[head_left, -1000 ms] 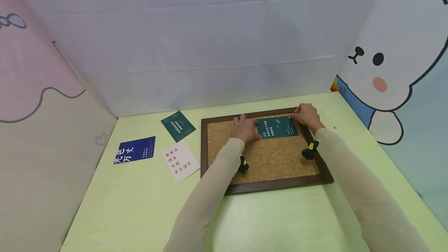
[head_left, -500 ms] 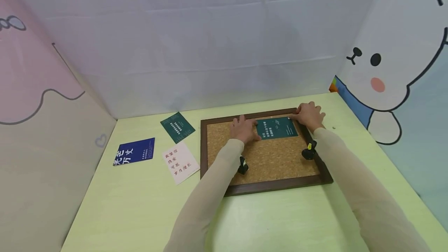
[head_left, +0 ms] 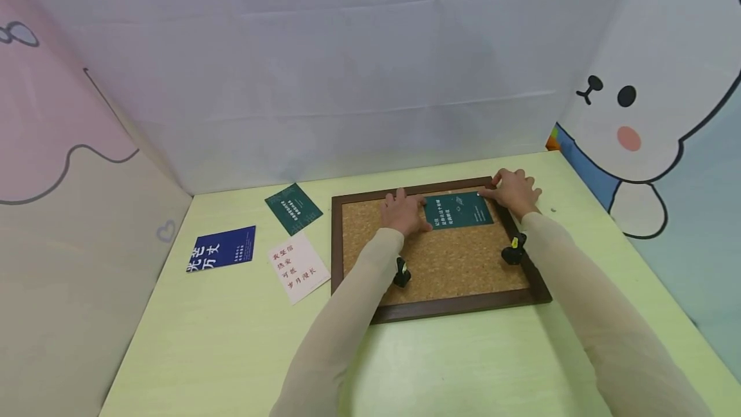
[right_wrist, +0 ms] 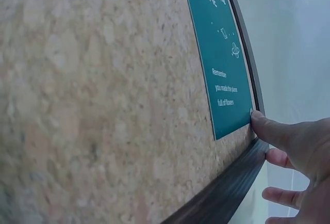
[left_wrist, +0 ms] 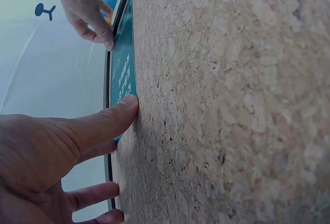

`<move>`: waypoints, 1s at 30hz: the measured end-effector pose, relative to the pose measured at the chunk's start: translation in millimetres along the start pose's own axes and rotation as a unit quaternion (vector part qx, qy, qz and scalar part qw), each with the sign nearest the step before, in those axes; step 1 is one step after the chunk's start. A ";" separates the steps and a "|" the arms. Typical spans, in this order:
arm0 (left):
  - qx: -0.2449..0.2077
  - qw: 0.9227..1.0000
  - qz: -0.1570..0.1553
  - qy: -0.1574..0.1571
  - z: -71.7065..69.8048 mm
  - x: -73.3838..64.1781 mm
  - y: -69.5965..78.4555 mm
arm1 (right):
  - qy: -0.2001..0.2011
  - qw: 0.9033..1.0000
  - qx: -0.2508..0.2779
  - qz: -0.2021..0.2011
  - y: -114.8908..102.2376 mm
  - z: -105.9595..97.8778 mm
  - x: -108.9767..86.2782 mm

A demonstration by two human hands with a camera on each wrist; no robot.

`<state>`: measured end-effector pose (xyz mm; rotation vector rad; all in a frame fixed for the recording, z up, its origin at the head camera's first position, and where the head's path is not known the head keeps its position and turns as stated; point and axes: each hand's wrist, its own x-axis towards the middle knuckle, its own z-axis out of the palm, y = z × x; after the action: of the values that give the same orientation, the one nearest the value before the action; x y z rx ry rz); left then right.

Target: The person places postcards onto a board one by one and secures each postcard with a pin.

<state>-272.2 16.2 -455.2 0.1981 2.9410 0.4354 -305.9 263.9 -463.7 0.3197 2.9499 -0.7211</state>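
Your right hand grips nothing, its thumb on the green card at the upper right corner; your left hand is spread and ungripped, thumb at the left edge. That card lies at the upper right of the board. Leftward on the tabletop: blue card, pale card, second green one.

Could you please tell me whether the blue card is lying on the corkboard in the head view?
No, the blue card lies on the table, to the left of the corkboard and apart from it.
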 end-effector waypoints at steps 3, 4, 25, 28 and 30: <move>0.003 1.000 -0.001 -0.001 -0.5 -0.2 1.0 | 0.000 1.000 0.003 0.000 0.4 -0.8 -0.5; 0.003 1.000 -0.001 0.000 -0.5 -0.3 1.2 | 0.001 1.000 0.004 0.000 0.7 -1.0 -0.7; 0.004 1.000 0.007 -0.006 1.7 -0.7 -2.4 | -0.003 1.000 0.009 -0.004 1.2 1.7 -4.6; 0.003 1.000 0.011 -0.004 2.1 -1.1 -2.5 | -0.001 1.000 0.012 -0.005 1.4 0.8 -5.2; -0.001 1.000 0.013 -0.003 1.5 -1.7 -2.5 | -0.001 1.000 0.011 -0.005 1.7 0.2 -5.0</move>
<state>-270.6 14.0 -457.1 0.2374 2.9357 0.4399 -300.6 264.4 -464.0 0.3063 2.9447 -0.7561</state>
